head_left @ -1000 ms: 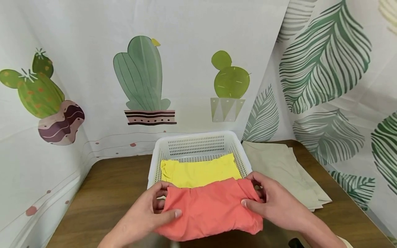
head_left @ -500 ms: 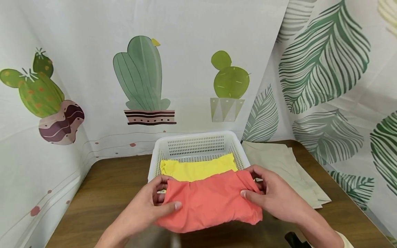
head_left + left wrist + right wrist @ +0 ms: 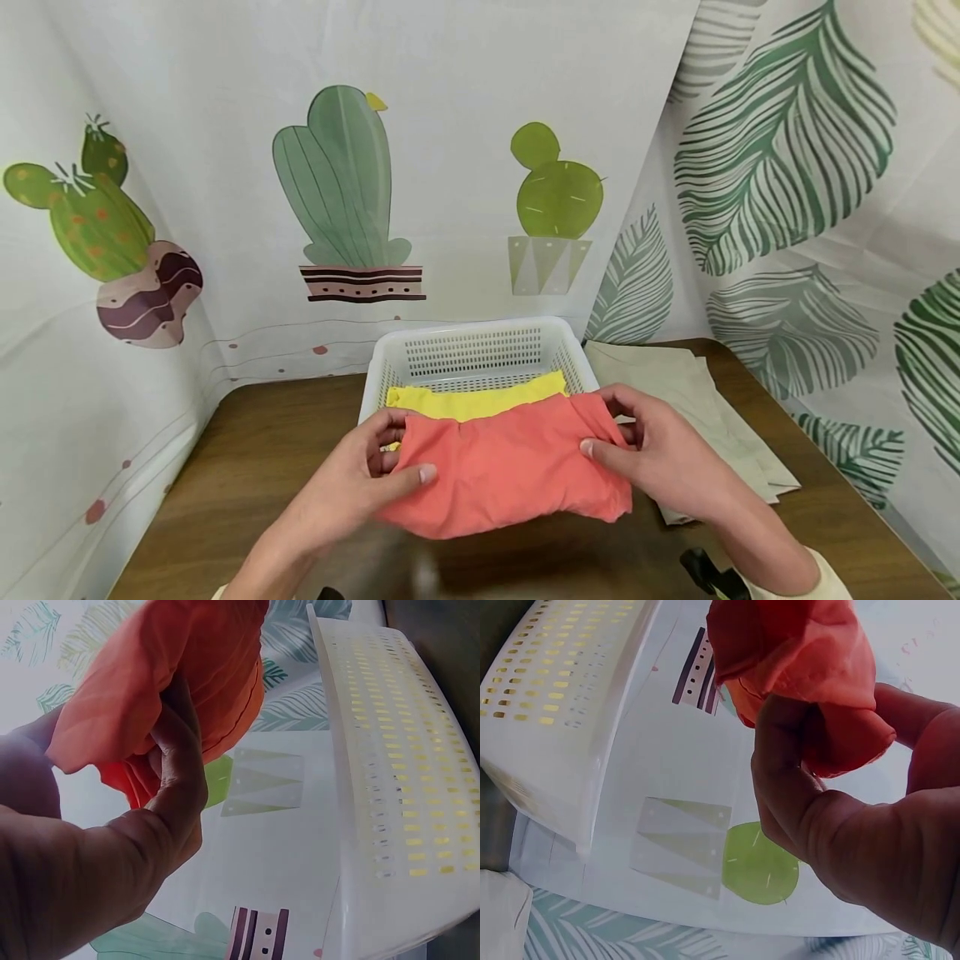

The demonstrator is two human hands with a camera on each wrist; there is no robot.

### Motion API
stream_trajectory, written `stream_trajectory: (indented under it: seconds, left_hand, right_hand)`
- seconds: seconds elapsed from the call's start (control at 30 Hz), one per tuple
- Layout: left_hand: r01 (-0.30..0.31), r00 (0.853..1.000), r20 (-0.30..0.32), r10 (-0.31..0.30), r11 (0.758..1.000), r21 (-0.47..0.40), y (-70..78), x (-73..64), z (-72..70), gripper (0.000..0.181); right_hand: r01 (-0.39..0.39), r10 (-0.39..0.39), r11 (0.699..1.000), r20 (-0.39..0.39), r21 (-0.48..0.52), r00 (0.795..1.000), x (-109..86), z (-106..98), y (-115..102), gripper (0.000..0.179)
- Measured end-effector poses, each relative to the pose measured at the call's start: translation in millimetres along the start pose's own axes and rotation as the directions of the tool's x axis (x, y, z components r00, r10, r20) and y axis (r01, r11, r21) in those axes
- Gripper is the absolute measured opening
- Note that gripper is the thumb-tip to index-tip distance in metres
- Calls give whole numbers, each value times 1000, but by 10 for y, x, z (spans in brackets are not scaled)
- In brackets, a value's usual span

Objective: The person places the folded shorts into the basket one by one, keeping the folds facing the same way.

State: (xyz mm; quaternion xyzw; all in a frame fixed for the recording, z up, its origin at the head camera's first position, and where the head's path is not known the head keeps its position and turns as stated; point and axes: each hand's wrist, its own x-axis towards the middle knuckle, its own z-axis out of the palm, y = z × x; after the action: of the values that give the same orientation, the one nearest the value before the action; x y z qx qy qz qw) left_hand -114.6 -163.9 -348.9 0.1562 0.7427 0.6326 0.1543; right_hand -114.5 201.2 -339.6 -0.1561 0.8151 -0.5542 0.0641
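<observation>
Both hands hold a folded coral-red cloth [image 3: 510,467] up in front of the white basket. My left hand [image 3: 356,479] pinches its left end, thumb on the near face and fingers behind. At the other end my right hand [image 3: 663,454] grips it the same way. The left wrist view shows curled fingers of the left hand [image 3: 142,832] tucked into the cloth's folds. A folded yellow cloth [image 3: 465,404] lies inside the white perforated basket [image 3: 472,333]. The coral cloth hides the basket's front and part of the yellow cloth.
Flat beige fabric [image 3: 667,383] lies to the right of the basket on the brown wooden table [image 3: 262,467]. Behind the table hangs a white backdrop [image 3: 465,167] printed with cacti, with leaf-patterned fabric [image 3: 780,158] on the right. Black objects [image 3: 705,571] show near the right forearm.
Both hands have raised the coral cloth and brought it toward the basket, so it now covers more of the yellow cloth in the head view. The grip looks the same.
</observation>
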Motion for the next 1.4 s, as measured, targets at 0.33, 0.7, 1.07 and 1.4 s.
stream_trajectory:
  seconds: [0.33,0.7,1.07,1.4]
  left_hand:
    - [-30,999,-17,30,1000,-6,-6,95,-55,56]
    - [-32,998,-62,30,999,-17,-1,214,-109,58]
    - [-44,998,-56,43,999,-30,-11,316,-160,57]
    - [-34,995,-97,33,999,-9,-18,403,-194,57]
  right_hand:
    - [-8,9,999,-42,32,999,92,-25,-22,42]
    - [3,1,998,-69,57,998,176,-38,-40,45]
    - [8,-3,999,-98,50,995,241,-52,-26,45]
    - [26,-22,999,-131,26,991,308,-46,-24,44]
